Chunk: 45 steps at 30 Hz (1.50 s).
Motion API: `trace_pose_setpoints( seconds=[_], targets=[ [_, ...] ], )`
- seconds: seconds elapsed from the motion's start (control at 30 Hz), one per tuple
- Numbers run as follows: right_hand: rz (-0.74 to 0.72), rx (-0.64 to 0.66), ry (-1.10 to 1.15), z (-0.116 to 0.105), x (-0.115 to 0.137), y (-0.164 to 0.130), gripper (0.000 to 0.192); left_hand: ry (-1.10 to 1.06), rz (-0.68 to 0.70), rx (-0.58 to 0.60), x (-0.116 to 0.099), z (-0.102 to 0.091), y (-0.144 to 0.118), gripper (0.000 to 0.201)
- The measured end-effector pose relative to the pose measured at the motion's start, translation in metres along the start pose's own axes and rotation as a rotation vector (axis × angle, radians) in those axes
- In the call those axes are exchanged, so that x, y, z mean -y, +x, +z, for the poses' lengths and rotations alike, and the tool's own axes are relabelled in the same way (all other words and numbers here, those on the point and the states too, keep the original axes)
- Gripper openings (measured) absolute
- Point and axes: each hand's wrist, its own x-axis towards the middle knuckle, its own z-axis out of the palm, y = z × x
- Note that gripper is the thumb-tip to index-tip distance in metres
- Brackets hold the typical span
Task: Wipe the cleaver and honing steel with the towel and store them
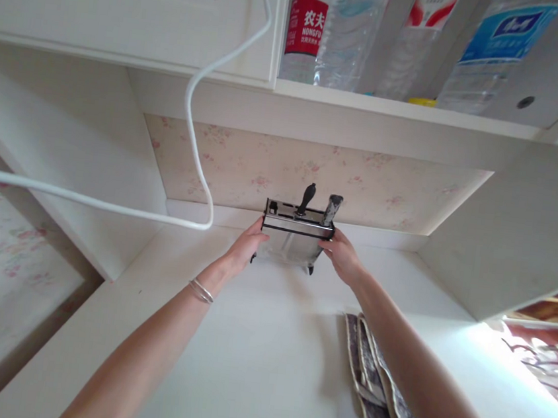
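My left hand (246,247) and my right hand (342,255) grip a knife holder (291,245) from its two sides, near the back of the white surface. Its body is see-through, with a silver and black slotted top and small black feet. Out of the top stand a black handle (306,198) and a grey, worn-looking handle (332,209). A pale blade shape shows dimly inside the body. The fingers behind the holder are partly hidden. On the left wrist is a silver bangle (201,290).
A folded grey cloth (373,385) with beige edging lies beside my right forearm. A white cable (192,127) hangs in front on the left. Overhead, a cabinet shelf (399,112) holds several plastic bottles (305,32). White side panels (512,220) flank the surface; floral wallpaper (243,165) lies behind.
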Motion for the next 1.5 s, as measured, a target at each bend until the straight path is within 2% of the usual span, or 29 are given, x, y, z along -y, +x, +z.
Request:
trace_pose_setpoints(
  seconds=[0.23,0.47,0.53,0.63,0.7,0.73,0.83,0.93,1.03,1.13,1.27,1.37,1.5],
  targets=[
    [-0.055,0.133,-0.104,0.029,-0.019,0.005,0.049,0.033,0.014,-0.062,-0.006,-0.027,-0.018,0.062],
    [-0.061,0.141,-0.207,0.036,-0.024,0.013,0.055,0.119,-0.009,-0.077,-0.003,-0.038,-0.027,0.055],
    [-0.031,0.179,-0.236,0.033,-0.021,0.014,0.055,0.231,-0.025,-0.101,-0.001,-0.042,-0.023,0.053],
    [0.026,0.160,-0.340,0.027,-0.014,0.015,0.057,0.572,0.002,-0.306,-0.004,-0.043,-0.013,0.051],
    [0.031,0.061,-0.426,0.024,-0.009,0.017,0.065,0.822,0.138,-0.426,-0.013,-0.039,-0.005,0.050],
    [0.006,0.010,-0.466,0.023,-0.007,0.019,0.069,0.920,0.220,-0.433,-0.019,-0.036,0.000,0.048],
    [-0.129,-0.056,-0.575,0.024,-0.001,0.025,0.071,1.064,0.363,-0.298,-0.040,-0.021,0.019,0.040],
    [-0.228,-0.050,-0.655,0.029,0.003,0.029,0.066,1.054,0.333,-0.184,-0.052,-0.005,0.043,0.045],
    [-0.240,-0.050,-0.716,0.034,0.009,0.030,0.065,0.989,0.252,-0.110,-0.050,0.006,0.066,0.051],
    [-0.230,-0.065,-0.757,0.037,0.013,0.027,0.061,0.982,0.178,-0.128,-0.041,0.011,0.081,0.052],
    [-0.230,-0.038,-0.784,0.040,0.013,0.022,0.051,1.021,0.169,-0.205,-0.039,0.012,0.093,0.031],
    [-0.227,-0.016,-0.789,0.042,0.011,0.018,0.050,1.019,0.198,-0.233,-0.055,0.012,0.100,0.025],
    [-0.211,-0.026,-0.796,0.044,0.008,0.016,0.051,0.980,0.328,-0.281,-0.094,0.015,0.110,0.024]
  ],
)
